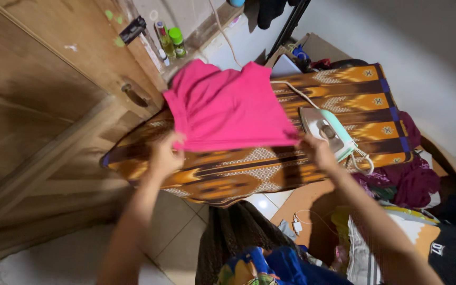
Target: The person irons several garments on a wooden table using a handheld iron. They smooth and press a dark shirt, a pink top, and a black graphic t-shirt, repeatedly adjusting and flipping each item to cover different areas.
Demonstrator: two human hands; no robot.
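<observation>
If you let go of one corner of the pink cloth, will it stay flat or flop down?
The pink cloth would probably flop: it is thin and sags between the left hand and right hand holding its lower corners. It likely weighs little, since fingertips alone lift it. It may slide easily over the patterned board cover.

A plain bright pink cloth garment lies over an ironing board cover patterned in orange, brown and cream; mint-green iron at its right edge.

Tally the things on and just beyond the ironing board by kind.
Pink garment, held by left hand and right hand: 1
Iron: 1
Ironing board: 1
Bottles: 2
Total: 5
</observation>
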